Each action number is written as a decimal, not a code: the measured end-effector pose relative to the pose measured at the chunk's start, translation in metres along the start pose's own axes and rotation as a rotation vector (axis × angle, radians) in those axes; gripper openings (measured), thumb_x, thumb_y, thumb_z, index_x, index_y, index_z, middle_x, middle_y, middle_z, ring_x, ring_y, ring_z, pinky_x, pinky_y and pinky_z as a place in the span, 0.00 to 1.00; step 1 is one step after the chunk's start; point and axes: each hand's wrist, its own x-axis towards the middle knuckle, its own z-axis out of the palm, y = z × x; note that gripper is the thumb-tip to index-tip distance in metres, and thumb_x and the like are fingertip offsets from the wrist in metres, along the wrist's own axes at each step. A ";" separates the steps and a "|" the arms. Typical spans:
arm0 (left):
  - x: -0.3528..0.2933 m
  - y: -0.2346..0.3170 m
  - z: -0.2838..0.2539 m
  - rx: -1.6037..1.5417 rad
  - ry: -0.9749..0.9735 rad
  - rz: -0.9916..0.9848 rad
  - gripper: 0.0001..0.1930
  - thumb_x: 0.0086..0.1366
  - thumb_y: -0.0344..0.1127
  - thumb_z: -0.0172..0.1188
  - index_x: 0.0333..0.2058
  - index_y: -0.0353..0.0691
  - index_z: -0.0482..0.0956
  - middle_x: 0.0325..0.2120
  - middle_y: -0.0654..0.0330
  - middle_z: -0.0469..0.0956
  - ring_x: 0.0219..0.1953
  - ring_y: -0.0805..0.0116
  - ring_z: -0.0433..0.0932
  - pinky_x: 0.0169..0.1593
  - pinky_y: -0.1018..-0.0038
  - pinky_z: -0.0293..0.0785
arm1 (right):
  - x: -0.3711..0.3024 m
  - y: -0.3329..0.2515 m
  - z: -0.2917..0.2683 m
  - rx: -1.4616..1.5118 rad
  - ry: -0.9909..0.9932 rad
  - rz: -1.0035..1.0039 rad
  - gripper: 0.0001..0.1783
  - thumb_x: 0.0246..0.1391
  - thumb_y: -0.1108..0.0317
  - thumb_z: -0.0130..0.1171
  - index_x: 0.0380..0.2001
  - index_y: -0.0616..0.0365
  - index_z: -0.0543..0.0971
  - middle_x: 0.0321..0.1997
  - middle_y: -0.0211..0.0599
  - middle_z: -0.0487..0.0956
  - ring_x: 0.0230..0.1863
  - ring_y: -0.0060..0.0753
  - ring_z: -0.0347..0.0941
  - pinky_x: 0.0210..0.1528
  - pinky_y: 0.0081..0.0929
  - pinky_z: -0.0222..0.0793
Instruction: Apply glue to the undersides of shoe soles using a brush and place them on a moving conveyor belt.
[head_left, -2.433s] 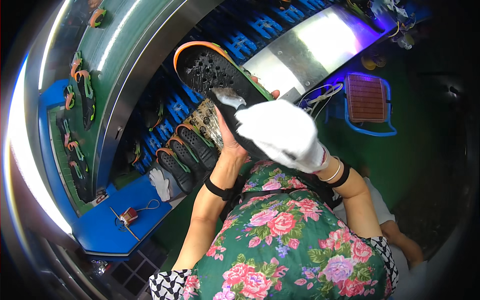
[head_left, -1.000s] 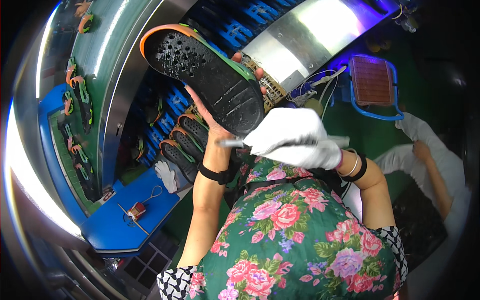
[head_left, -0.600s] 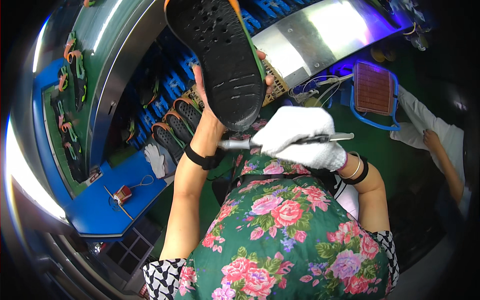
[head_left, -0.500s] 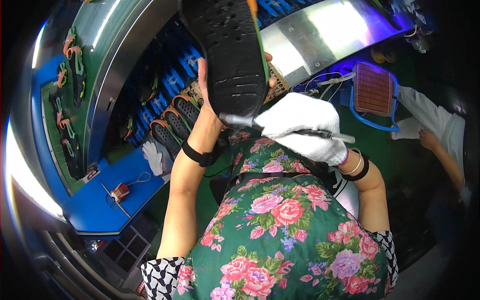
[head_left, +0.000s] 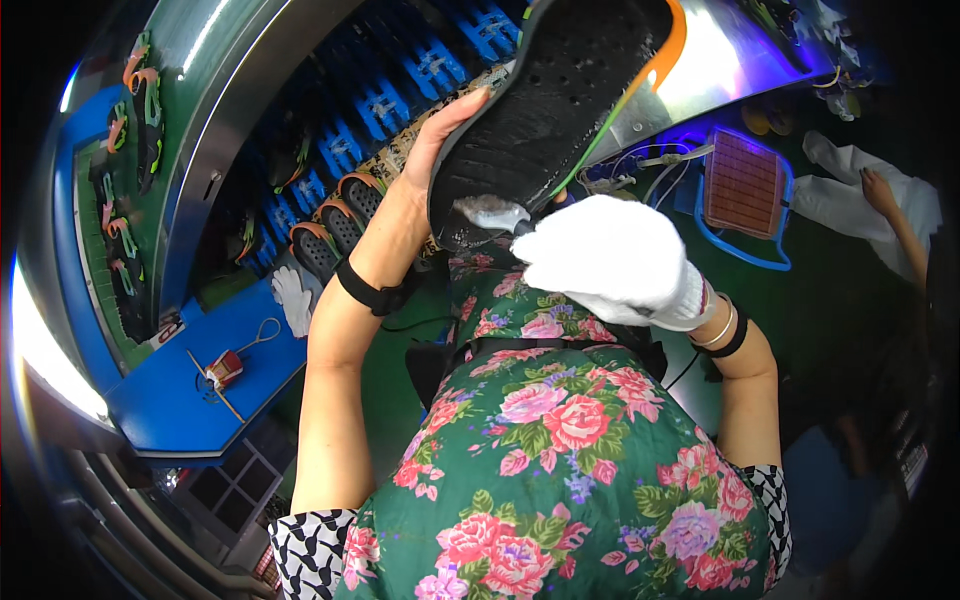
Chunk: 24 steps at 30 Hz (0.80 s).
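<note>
My bare left hand grips a black perforated shoe piece with orange and green edging. Its thumb lies along the left edge; its other fingers are mostly hidden behind. The piece leans to the upper right, its dark face toward me, with a glossy wet-looking patch at the near end. On that end rest the pale, wet-looking bristles of a brush. My right hand, in a white knit glove, is closed around the brush handle, which the glove now mostly covers.
Black perforated clogs with orange and green trim stand at the left beside blue racks. A blue table carries a white glove and a small red container. A brown-seated stool and another person's arm are at the right.
The shoe piece has swung right and tilted clockwise. The brush head has gone from its lower edge onto its face. My right glove has turned, covering the handle's rear end.
</note>
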 end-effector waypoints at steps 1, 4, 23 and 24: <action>0.000 0.002 0.004 0.027 0.085 -0.028 0.27 0.70 0.47 0.54 0.58 0.32 0.73 0.52 0.43 0.79 0.47 0.47 0.83 0.54 0.52 0.81 | -0.003 0.000 0.004 0.000 -0.002 0.001 0.17 0.49 0.73 0.67 0.45 0.52 0.86 0.49 0.36 0.85 0.49 0.40 0.82 0.50 0.34 0.77; 0.000 0.007 0.013 0.005 0.119 -0.094 0.24 0.69 0.45 0.55 0.55 0.30 0.76 0.47 0.45 0.82 0.44 0.51 0.85 0.52 0.58 0.82 | -0.007 -0.003 0.010 -0.026 -0.039 -0.045 0.16 0.51 0.71 0.66 0.46 0.57 0.84 0.48 0.39 0.85 0.45 0.39 0.82 0.45 0.33 0.79; 0.018 0.010 0.004 0.110 0.267 -0.081 0.21 0.68 0.44 0.58 0.51 0.33 0.80 0.45 0.50 0.84 0.43 0.58 0.84 0.52 0.65 0.81 | 0.006 0.006 -0.010 0.177 0.145 0.050 0.14 0.45 0.75 0.70 0.37 0.50 0.87 0.40 0.33 0.87 0.40 0.37 0.83 0.42 0.32 0.79; 0.025 0.009 -0.003 0.084 0.298 -0.042 0.23 0.67 0.44 0.58 0.54 0.33 0.78 0.47 0.48 0.83 0.46 0.56 0.83 0.55 0.63 0.79 | 0.004 0.004 -0.011 0.274 0.150 0.105 0.11 0.46 0.76 0.70 0.35 0.53 0.87 0.39 0.34 0.86 0.39 0.38 0.83 0.42 0.32 0.78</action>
